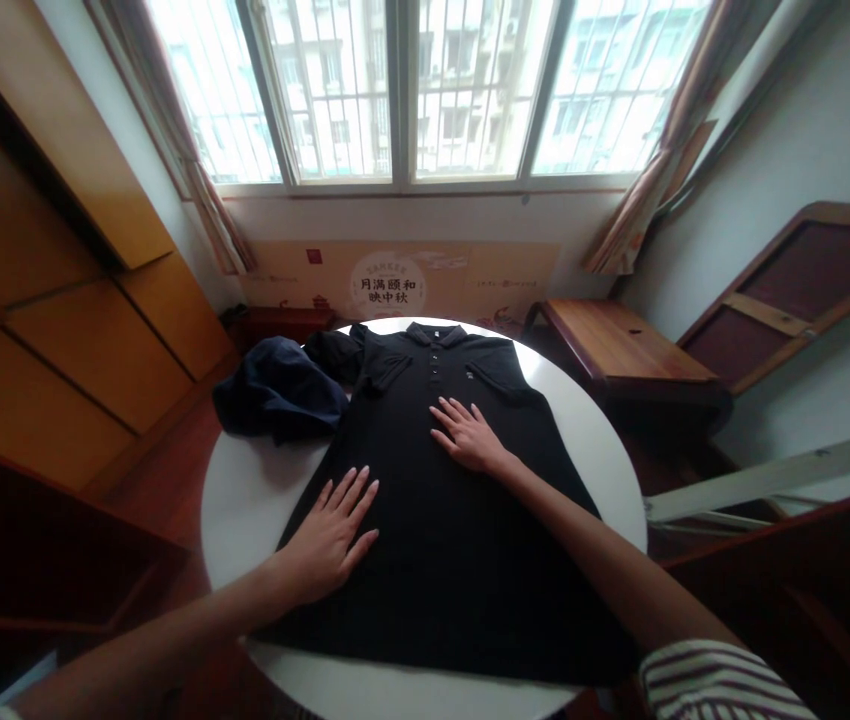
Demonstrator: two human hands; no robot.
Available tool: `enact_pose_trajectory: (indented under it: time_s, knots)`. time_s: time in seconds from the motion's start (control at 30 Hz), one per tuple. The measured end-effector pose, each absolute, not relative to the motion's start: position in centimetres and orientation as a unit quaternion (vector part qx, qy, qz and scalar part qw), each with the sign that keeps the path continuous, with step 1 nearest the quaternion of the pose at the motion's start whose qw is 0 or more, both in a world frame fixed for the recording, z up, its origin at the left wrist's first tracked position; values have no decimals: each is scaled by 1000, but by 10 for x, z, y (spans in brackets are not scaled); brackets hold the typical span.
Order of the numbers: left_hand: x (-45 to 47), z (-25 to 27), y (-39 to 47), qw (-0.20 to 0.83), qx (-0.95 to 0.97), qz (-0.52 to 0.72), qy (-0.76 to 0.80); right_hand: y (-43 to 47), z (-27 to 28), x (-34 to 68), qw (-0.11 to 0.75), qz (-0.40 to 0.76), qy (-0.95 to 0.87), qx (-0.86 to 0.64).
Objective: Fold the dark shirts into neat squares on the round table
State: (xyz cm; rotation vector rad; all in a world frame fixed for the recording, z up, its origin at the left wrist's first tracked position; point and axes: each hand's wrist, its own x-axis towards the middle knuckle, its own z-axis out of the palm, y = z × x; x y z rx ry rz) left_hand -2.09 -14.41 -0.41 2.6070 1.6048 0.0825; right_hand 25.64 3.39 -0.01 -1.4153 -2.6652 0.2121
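A black polo shirt [425, 560] lies spread out, front up, with its collar at the far side and its hem toward me. Both short sleeves are folded inward over the chest. My left hand [331, 535] rests flat near the shirt's left edge, fingers apart. Farther up, around the middle of the chest below the buttons, my right hand [466, 435] lies with its fingers spread on the fabric. Neither hand grips anything. The round white table [597, 450] carries the shirt, whose lower right corner reaches the table's edge.
A crumpled dark navy garment [279, 390] sits at the table's far left, with a black cloth bundle [335, 350] beside it. Beyond the table are a wooden bench [627, 340] on the right, cabinets [95, 350] on the left and a barred window [402, 90] behind.
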Motion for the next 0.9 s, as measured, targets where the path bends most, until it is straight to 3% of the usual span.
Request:
enact_pose_trajectory:
  time_s: [0.27,0.5,0.63,0.73,0.9]
  knots:
    - [-49,37,-196,105,848,102,510,33,0,255,51,73,-880,-467]
    - [-97,41,-174,85,693,188,691,32,19,247,42,80,-875,-476]
    - [-102,22,-174,175,673,160,701,-9,46,212,105,79,-903,-409]
    - [-97,20,-170,264,673,149,674,-60,57,178,95,108,-949,-280]
    - [-88,33,-157,509,611,218,565,-113,62,139,96,157,-965,-188]
